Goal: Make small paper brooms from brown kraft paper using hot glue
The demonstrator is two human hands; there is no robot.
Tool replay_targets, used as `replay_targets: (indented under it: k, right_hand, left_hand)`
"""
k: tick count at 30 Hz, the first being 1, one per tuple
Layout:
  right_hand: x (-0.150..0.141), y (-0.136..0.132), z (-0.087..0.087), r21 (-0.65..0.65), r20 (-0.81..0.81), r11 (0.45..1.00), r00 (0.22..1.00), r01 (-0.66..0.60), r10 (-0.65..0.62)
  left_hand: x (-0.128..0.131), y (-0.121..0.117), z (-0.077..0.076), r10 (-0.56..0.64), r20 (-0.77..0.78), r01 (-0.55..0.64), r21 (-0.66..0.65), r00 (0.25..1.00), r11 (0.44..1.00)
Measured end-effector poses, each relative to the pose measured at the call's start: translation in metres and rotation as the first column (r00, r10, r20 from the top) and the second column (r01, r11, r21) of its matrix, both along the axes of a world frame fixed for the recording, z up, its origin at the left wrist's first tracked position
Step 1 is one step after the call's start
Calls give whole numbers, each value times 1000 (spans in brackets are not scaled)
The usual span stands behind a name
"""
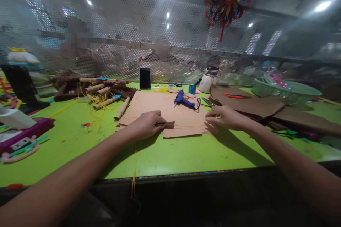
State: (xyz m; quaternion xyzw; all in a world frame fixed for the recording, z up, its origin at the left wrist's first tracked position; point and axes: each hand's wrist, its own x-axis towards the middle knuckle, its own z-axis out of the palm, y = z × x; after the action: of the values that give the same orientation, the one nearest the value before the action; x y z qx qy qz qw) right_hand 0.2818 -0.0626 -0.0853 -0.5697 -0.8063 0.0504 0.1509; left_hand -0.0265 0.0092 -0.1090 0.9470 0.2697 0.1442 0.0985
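My left hand point(149, 125) is closed on a small folded strip of brown paper point(169, 124), just above the front part of a brown paper sheet point(149, 101). From that strip a thin yellow string point(189, 126) runs right toward my right hand point(225, 116), whose thumb and fingers come together in a pinch at its end. Under the right fingers, the corner of a front paper piece point(183, 133) is cut into narrow fringes. More yellow string point(134, 170) dangles over the table edge below my left wrist. A blue glue gun point(183, 100) lies on the sheet between the hands.
Rolled paper tubes point(102, 97) tangled with yellow string lie at the left. A phone point(145, 78) stands behind the sheet. Scissors point(208, 102), large brown paper point(247, 104), a red pen point(237, 95) and a green basket point(290, 90) sit right. A purple power strip point(26, 134) is far left.
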Motion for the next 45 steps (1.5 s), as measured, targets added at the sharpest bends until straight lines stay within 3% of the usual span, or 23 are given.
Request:
replay_targets:
  k: [2,6,9,14,23,29,34,45]
  right_hand:
    - [-21,-7,0,169,64,983,996,-75,65]
    - [-78,-17,-9,169,171,922,932,-349,321]
    - [-102,-15,-25,219,262,901,912,-373,314]
    - [-101,-4,-43,283,265,885,917,-371,299]
    - [-108,-4,-31,269,180,892,929,-363,324]
    - [-111,-1,-44,280,292,887,913,-367,286]
    - [-111,0,-51,319,268,880,924,-352,273]
    - [-117,-2,-53,376,267,872,938,-314,222]
  left_hand:
    - [0,-1,0,13,-7,-13,8,1000,1000]
    - [-2,-3,0,27,-26,-26,34,999,999]
    - [-2,-4,-1,50,-27,-48,65,998,997]
    - [0,-5,-1,57,-35,-55,77,998,996]
    - [0,-6,-2,73,-26,-71,79,997,994]
    - [-4,-4,3,59,-40,-58,34,997,998]
    - [-5,-5,8,80,-63,-78,33,995,996]
    - [-6,0,-6,105,4,-105,72,994,992]
